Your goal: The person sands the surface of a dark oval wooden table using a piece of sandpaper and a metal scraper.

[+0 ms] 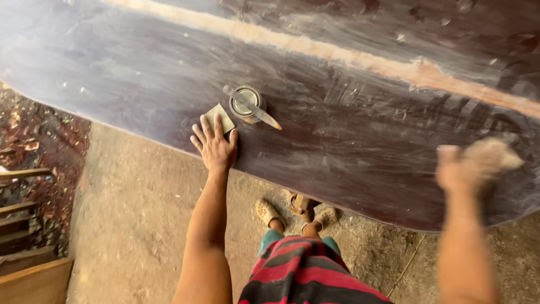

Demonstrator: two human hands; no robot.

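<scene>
Sandpaper (220, 117) lies flat on our dark wooden surface (349, 141), just beside a small tin (246, 101) with a brush (253, 108) across it. Our left hand (215, 146) presses on it, fingers spread — our right hand (469, 163) is blurred, its grip unreadable.

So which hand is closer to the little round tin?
The left hand. It rests flat on the dark board, just below and left of the round tin, its fingers by a pale square piece. The right hand is far off to the right, blurred.
</scene>
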